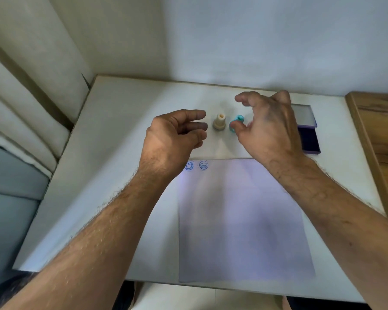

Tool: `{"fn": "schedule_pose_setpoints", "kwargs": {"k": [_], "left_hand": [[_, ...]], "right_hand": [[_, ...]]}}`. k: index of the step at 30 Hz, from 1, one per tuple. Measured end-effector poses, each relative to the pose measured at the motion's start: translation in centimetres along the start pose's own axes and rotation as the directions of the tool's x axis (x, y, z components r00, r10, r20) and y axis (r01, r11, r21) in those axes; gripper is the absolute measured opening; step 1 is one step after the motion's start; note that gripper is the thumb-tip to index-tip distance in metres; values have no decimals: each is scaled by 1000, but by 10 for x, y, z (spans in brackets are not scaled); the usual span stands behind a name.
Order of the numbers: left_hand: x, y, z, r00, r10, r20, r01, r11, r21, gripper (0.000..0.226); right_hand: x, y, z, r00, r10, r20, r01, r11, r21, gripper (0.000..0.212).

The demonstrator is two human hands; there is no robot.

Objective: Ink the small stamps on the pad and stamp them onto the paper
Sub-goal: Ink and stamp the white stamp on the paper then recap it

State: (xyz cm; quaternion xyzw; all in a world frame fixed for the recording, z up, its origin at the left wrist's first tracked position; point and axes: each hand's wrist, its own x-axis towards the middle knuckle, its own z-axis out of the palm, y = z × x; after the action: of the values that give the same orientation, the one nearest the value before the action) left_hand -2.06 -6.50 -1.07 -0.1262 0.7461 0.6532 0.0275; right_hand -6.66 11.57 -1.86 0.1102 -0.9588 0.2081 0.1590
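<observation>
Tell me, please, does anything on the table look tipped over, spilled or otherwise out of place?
Only the teal stamp: it leans tilted by the right hand's thumb, while the beige stamp stands upright. The ink pad lies open; no spill shows.

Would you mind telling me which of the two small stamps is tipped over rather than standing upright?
The teal stamp, beside the right hand's thumb, is tilted over; the beige stamp to its left stands upright on its base.
</observation>
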Motion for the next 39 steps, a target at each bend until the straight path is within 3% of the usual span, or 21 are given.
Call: {"fn": "schedule_pose_setpoints", "kwargs": {"k": [5, 13, 15, 18, 21, 25, 35, 39], "left_hand": [[0, -1, 0, 1000, -3, 1, 3, 1000, 14, 34], [-1, -1, -1, 1000, 7, -19, -6, 1000, 22, 34], [-1, -1, 0, 999, 19, -35, -18, 999, 28, 35], [-1, 1, 0, 998, 37, -46, -34, 997, 66, 39], [-2, 4, -1, 1000, 6, -10, -6, 998, 64, 43], [-6, 8, 1, 999, 28, 37, -31, 997, 74, 36], [-15, 14, 6, 983, 69, 169, -66, 998, -24, 36], [-19, 14, 12, 967, 104, 233, -106, 994, -3, 39]], "right_hand": [[-3, -9, 10, 977, -214, -6, 211, 967, -141, 45], [-9, -9, 17, 975, -222, -17, 216, 960, -177, 30], [-9, -15, 14, 984, -178, -26, 175, 981, -79, 23], [-9, -28, 4, 1000, 27, 5, -28, 970, 242, 23], [-13, -38, -10, 969, 226, 96, -245, 856, 456, 22], [-22, -44, -18, 903, 338, 267, -429, 647, 631, 20], [-46, -48, -46, 779, 519, 352, -586, 401, 705, 5], [-53, -42, -46, 712, 556, 429, -617, 205, 760, 7]]}}
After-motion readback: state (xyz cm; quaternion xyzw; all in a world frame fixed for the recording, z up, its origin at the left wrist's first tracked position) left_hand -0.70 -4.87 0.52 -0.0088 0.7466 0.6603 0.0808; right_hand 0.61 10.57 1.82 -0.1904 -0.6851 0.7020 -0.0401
